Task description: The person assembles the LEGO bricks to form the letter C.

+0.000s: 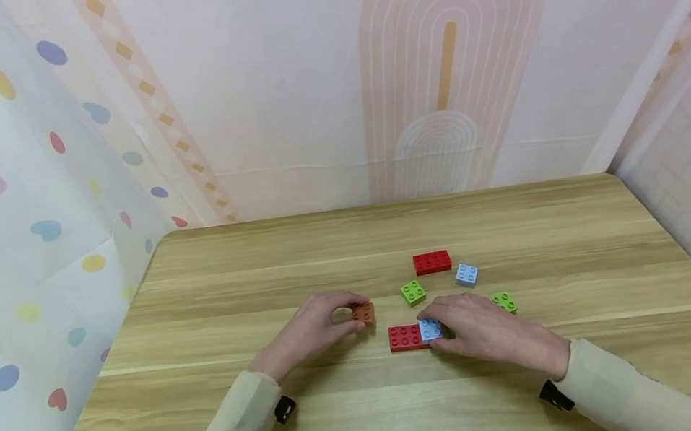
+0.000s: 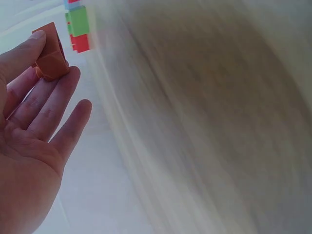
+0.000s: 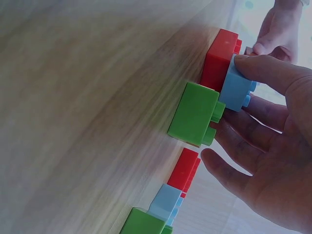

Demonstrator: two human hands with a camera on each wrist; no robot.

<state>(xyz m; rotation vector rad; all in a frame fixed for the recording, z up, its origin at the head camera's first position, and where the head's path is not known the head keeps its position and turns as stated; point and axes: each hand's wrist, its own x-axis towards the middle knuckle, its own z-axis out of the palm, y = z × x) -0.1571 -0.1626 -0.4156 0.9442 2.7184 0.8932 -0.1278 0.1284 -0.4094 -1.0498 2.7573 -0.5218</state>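
My left hand (image 1: 317, 325) pinches a small orange-brown toy brick (image 1: 363, 313) between thumb and fingertips, left of the red brick; the left wrist view shows the same brick (image 2: 52, 51) tilted. On the table lies a long red brick (image 1: 404, 337), studs up, with a light blue square brick (image 1: 430, 329) sitting on its right end. Thumb and fingers of my right hand (image 1: 481, 325) grip this blue brick from its two sides, as the blue brick (image 3: 236, 85) in the right wrist view shows. Beyond that hand, a green brick (image 1: 505, 301) is partly hidden.
Behind the hands, a second long red brick (image 1: 432, 262), another light blue brick (image 1: 467, 274) and a second green brick (image 1: 413, 292) lie loose on the wooden table (image 1: 298, 251). A patterned curtain (image 1: 279, 108) hangs along the table's back edge and sides.
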